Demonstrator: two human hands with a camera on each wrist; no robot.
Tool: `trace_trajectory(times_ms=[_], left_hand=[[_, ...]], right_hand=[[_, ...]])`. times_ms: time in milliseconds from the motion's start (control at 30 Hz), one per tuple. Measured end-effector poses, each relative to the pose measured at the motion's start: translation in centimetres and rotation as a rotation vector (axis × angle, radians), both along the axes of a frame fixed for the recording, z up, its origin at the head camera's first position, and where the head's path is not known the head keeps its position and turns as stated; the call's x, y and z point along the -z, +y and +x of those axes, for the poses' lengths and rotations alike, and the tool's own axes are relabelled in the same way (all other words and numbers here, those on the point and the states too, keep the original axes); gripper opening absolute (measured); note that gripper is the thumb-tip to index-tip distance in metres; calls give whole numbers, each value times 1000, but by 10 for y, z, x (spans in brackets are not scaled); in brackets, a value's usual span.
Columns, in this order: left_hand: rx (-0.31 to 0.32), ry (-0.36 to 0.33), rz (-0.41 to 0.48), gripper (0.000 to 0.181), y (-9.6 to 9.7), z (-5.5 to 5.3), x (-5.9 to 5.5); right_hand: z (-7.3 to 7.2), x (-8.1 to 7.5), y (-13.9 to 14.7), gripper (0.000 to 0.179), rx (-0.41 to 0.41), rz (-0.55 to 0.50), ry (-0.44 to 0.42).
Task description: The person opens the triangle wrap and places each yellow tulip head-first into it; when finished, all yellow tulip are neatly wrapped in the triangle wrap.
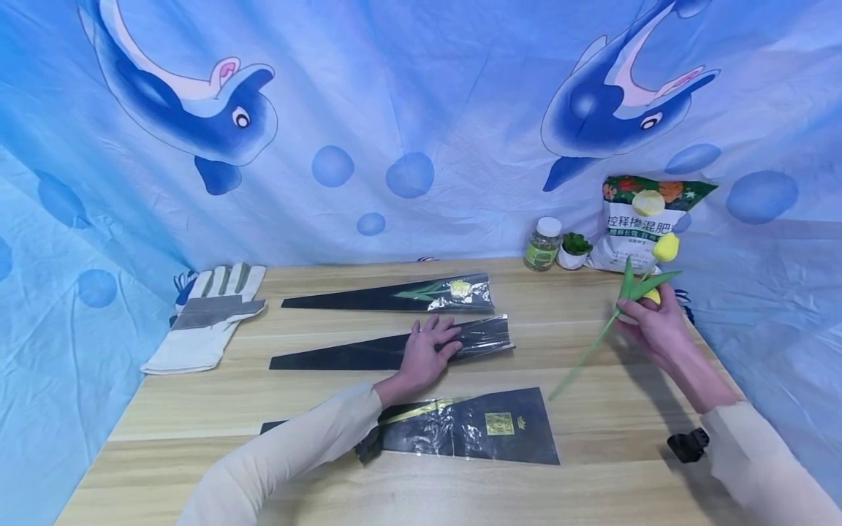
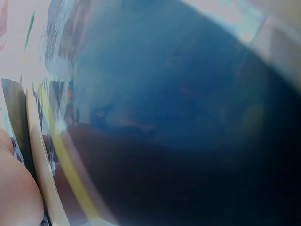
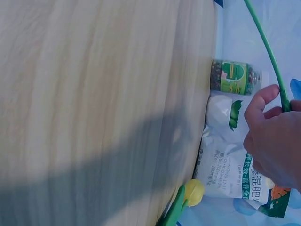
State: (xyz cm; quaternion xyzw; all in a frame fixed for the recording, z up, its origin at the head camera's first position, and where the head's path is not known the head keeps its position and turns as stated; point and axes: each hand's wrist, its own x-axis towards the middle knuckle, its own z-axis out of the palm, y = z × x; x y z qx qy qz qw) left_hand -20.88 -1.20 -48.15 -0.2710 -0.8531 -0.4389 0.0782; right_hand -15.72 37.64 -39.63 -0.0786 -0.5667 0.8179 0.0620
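Note:
My left hand lies with fingers spread on the middle black wrapping sleeve, near its wide, clear-fronted end. In my right hand, above the right side of the table, a yellow artificial tulip is pinched by its green stem, which slants down to the left. The right wrist view shows thumb and fingers around that stem. Close beside the right hand, partly hidden, is another yellow tulip head. The left wrist view is mostly filled by dark, glossy film with a yellow stripe.
Behind the middle sleeve lies another sleeve with a yellow tulip inside. A gold-printed black sleeve lies in front, partly under my left forearm. Work gloves rest at left. A jar, small potted plant and fertilizer bag stand at back right.

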Motion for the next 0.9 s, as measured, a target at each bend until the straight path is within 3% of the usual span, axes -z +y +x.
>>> trace_trajectory(times_ms=[333,633,900], left_hand=[[0,-7,4,32,0,1,-2],[3,-7,-2,33,-1,2,-2],[1,-16,-8,34,0,3,-3]], right_hand=[[-9,-1,-9,60,149,-146,74],[-17,-4,-14,65,291,-187,33],[-19,-2,-21,61,299,-252,54]])
